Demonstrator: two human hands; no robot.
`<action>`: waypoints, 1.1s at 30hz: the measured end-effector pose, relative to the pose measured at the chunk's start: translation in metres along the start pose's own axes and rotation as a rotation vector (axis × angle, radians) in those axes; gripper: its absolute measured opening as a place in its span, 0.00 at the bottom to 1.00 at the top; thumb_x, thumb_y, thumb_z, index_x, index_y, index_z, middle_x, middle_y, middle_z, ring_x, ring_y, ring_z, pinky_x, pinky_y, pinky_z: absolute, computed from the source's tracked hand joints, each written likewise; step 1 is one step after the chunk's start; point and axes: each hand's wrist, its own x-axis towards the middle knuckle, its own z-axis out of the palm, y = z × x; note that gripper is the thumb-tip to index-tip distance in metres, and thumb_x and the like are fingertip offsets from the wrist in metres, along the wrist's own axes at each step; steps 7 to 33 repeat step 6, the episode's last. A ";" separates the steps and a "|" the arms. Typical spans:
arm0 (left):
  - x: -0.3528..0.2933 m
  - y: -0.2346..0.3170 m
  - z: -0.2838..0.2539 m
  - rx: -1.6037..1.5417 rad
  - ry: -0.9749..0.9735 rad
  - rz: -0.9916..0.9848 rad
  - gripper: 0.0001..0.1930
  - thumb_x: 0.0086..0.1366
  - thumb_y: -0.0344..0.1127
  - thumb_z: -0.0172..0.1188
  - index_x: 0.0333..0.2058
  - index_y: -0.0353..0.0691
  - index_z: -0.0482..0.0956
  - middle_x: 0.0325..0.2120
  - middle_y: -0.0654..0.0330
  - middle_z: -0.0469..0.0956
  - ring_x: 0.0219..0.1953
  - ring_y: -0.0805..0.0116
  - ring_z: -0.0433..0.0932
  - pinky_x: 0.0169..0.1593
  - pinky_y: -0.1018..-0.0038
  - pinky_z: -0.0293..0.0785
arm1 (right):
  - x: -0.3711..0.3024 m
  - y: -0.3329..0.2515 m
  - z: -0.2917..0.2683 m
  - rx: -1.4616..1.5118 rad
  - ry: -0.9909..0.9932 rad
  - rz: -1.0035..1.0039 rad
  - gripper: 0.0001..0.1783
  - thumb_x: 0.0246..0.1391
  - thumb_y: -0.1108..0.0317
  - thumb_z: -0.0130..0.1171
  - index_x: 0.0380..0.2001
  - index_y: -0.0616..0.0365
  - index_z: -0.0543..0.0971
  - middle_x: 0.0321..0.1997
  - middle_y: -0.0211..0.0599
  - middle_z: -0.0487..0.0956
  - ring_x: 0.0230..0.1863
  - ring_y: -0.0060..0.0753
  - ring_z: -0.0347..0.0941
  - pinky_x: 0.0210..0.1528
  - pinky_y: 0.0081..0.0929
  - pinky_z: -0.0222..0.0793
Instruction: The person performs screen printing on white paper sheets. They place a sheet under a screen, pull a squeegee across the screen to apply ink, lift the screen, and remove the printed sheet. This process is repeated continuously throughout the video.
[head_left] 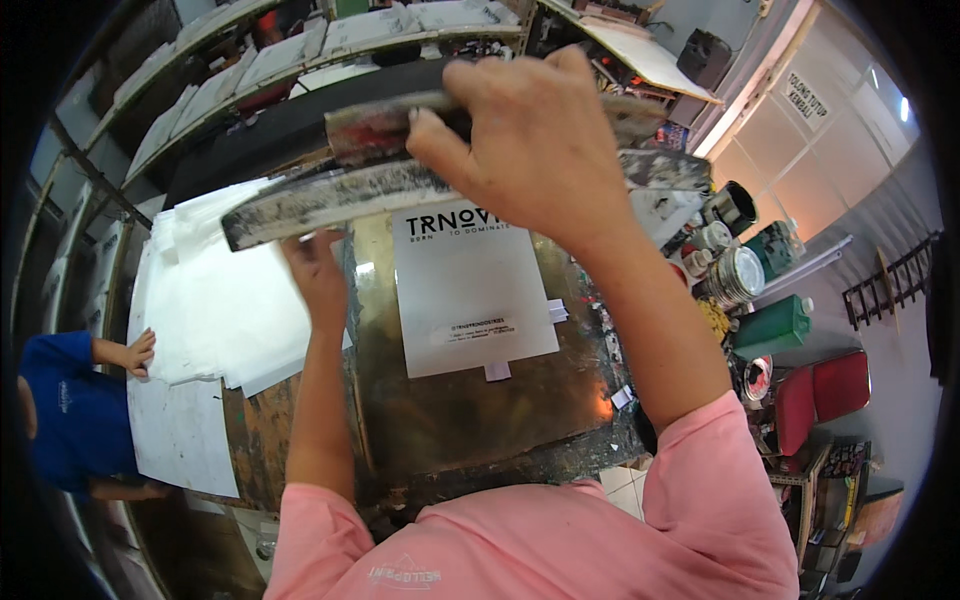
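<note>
My right hand [535,140] is closed on a worn squeegee [370,135] with red stains, above the table. Just below it, the raised near edge of a paint-smeared screen-printing frame [335,202] runs across the view; whether my fingers also touch the frame is hidden. Under that edge, my left hand [316,265] is beside the right side of a stack of white sheets [220,290]. The frame covers part of its fingers, so their grip does not show. A pale sheet [475,300] with dark print lies flat on the brownish printing board [470,410], its top partly hidden.
A person in a blue shirt [75,400] stands at the left, one hand on the table beside the stack. Paint cans [735,275] and a green jerrycan [775,325] crowd the right side. A red chair [825,395] stands beyond. Racks with sheets [290,60] line the back.
</note>
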 end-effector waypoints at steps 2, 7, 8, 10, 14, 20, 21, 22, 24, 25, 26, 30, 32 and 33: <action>0.015 -0.058 0.018 0.430 -0.290 -0.073 0.27 0.80 0.44 0.62 0.72 0.39 0.72 0.47 0.51 0.79 0.50 0.60 0.82 0.52 0.63 0.77 | 0.016 0.006 0.001 0.031 0.045 -0.026 0.22 0.61 0.46 0.62 0.34 0.57 0.83 0.31 0.45 0.85 0.35 0.51 0.83 0.62 0.56 0.68; 0.057 -0.152 0.064 0.942 -0.312 0.517 0.18 0.74 0.39 0.68 0.59 0.44 0.84 0.48 0.49 0.84 0.40 0.48 0.85 0.46 0.56 0.81 | 0.036 0.021 -0.005 0.159 -0.344 0.095 0.30 0.69 0.36 0.51 0.33 0.54 0.81 0.18 0.32 0.76 0.21 0.34 0.68 0.51 0.47 0.71; 0.057 -0.152 0.064 0.942 -0.312 0.517 0.18 0.74 0.39 0.68 0.59 0.44 0.84 0.48 0.49 0.84 0.40 0.48 0.85 0.46 0.56 0.81 | 0.036 0.021 -0.005 0.159 -0.344 0.095 0.30 0.69 0.36 0.51 0.33 0.54 0.81 0.18 0.32 0.76 0.21 0.34 0.68 0.51 0.47 0.71; 0.057 -0.152 0.064 0.942 -0.312 0.517 0.18 0.74 0.39 0.68 0.59 0.44 0.84 0.48 0.49 0.84 0.40 0.48 0.85 0.46 0.56 0.81 | 0.036 0.021 -0.005 0.159 -0.344 0.095 0.30 0.69 0.36 0.51 0.33 0.54 0.81 0.18 0.32 0.76 0.21 0.34 0.68 0.51 0.47 0.71; 0.057 -0.152 0.064 0.942 -0.312 0.517 0.18 0.74 0.39 0.68 0.59 0.44 0.84 0.48 0.49 0.84 0.40 0.48 0.85 0.46 0.56 0.81 | 0.036 0.021 -0.005 0.159 -0.344 0.095 0.30 0.69 0.36 0.51 0.33 0.54 0.81 0.18 0.32 0.76 0.21 0.34 0.68 0.51 0.47 0.71; 0.057 -0.152 0.064 0.942 -0.312 0.517 0.18 0.74 0.39 0.68 0.59 0.44 0.84 0.48 0.49 0.84 0.40 0.48 0.85 0.46 0.56 0.81 | 0.036 0.021 -0.005 0.159 -0.344 0.095 0.30 0.69 0.36 0.51 0.33 0.54 0.81 0.18 0.32 0.76 0.21 0.34 0.68 0.51 0.47 0.71; 0.057 -0.152 0.064 0.942 -0.312 0.517 0.18 0.74 0.39 0.68 0.59 0.44 0.84 0.48 0.49 0.84 0.40 0.48 0.85 0.46 0.56 0.81 | 0.036 0.021 -0.005 0.159 -0.344 0.095 0.30 0.69 0.36 0.51 0.33 0.54 0.81 0.18 0.32 0.76 0.21 0.34 0.68 0.51 0.47 0.71; 0.057 -0.152 0.064 0.942 -0.312 0.517 0.18 0.74 0.39 0.68 0.59 0.44 0.84 0.48 0.49 0.84 0.40 0.48 0.85 0.46 0.56 0.81 | 0.036 0.021 -0.005 0.159 -0.344 0.095 0.30 0.69 0.36 0.51 0.33 0.54 0.81 0.18 0.32 0.76 0.21 0.34 0.68 0.51 0.47 0.71; 0.057 -0.152 0.064 0.942 -0.312 0.517 0.18 0.74 0.39 0.68 0.59 0.44 0.84 0.48 0.49 0.84 0.40 0.48 0.85 0.46 0.56 0.81 | 0.036 0.021 -0.005 0.159 -0.344 0.095 0.30 0.69 0.36 0.51 0.33 0.54 0.81 0.18 0.32 0.76 0.21 0.34 0.68 0.51 0.47 0.71; 0.057 -0.152 0.064 0.942 -0.312 0.517 0.18 0.74 0.39 0.68 0.59 0.44 0.84 0.48 0.49 0.84 0.40 0.48 0.85 0.46 0.56 0.81 | 0.036 0.021 -0.005 0.159 -0.344 0.095 0.30 0.69 0.36 0.51 0.33 0.54 0.81 0.18 0.32 0.76 0.21 0.34 0.68 0.51 0.47 0.71; 0.057 -0.152 0.064 0.942 -0.312 0.517 0.18 0.74 0.39 0.68 0.59 0.44 0.84 0.48 0.49 0.84 0.40 0.48 0.85 0.46 0.56 0.81 | 0.036 0.021 -0.005 0.159 -0.344 0.095 0.30 0.69 0.36 0.51 0.33 0.54 0.81 0.18 0.32 0.76 0.21 0.34 0.68 0.51 0.47 0.71; 0.057 -0.152 0.064 0.942 -0.312 0.517 0.18 0.74 0.39 0.68 0.59 0.44 0.84 0.48 0.49 0.84 0.40 0.48 0.85 0.46 0.56 0.81 | 0.036 0.021 -0.005 0.159 -0.344 0.095 0.30 0.69 0.36 0.51 0.33 0.54 0.81 0.18 0.32 0.76 0.21 0.34 0.68 0.51 0.47 0.71; 0.057 -0.152 0.064 0.942 -0.312 0.517 0.18 0.74 0.39 0.68 0.59 0.44 0.84 0.48 0.49 0.84 0.40 0.48 0.85 0.46 0.56 0.81 | 0.036 0.021 -0.005 0.159 -0.344 0.095 0.30 0.69 0.36 0.51 0.33 0.54 0.81 0.18 0.32 0.76 0.21 0.34 0.68 0.51 0.47 0.71; 0.057 -0.152 0.064 0.942 -0.312 0.517 0.18 0.74 0.39 0.68 0.59 0.44 0.84 0.48 0.49 0.84 0.40 0.48 0.85 0.46 0.56 0.81 | 0.036 0.021 -0.005 0.159 -0.344 0.095 0.30 0.69 0.36 0.51 0.33 0.54 0.81 0.18 0.32 0.76 0.21 0.34 0.68 0.51 0.47 0.71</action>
